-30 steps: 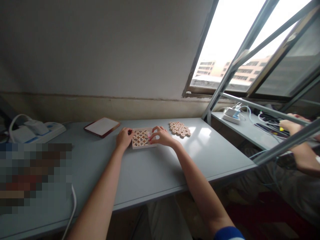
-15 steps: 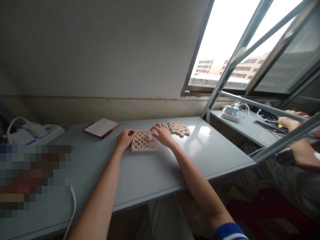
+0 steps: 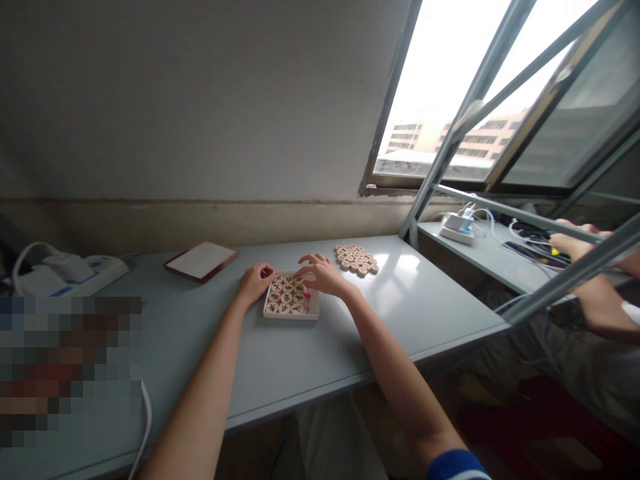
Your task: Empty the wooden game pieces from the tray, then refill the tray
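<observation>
A small white box (image 3: 291, 314) lies on the grey table (image 3: 310, 347), filled with round wooden game discs (image 3: 286, 297) marked in black and red. My left hand (image 3: 254, 281) grips the box's far left corner with curled fingers. My right hand (image 3: 321, 274) rests on the box's far right edge, fingers bent over the discs. A pink strip (image 3: 307, 300) shows inside the box at its right side. A second cluster of wooden discs (image 3: 357, 259) lies loose on the table, just right of my right hand.
A red-edged box lid (image 3: 201, 260) lies at the back left. A white power strip (image 3: 67, 273) sits far left. Another person's hands (image 3: 575, 245) work at the neighbouring desk on the right, by a charger (image 3: 457, 225) and cables. A metal frame post (image 3: 440, 167) stands between.
The box has slid toward me along the table, with both hands staying on it. The pink strip now shows more clearly at its right side.
</observation>
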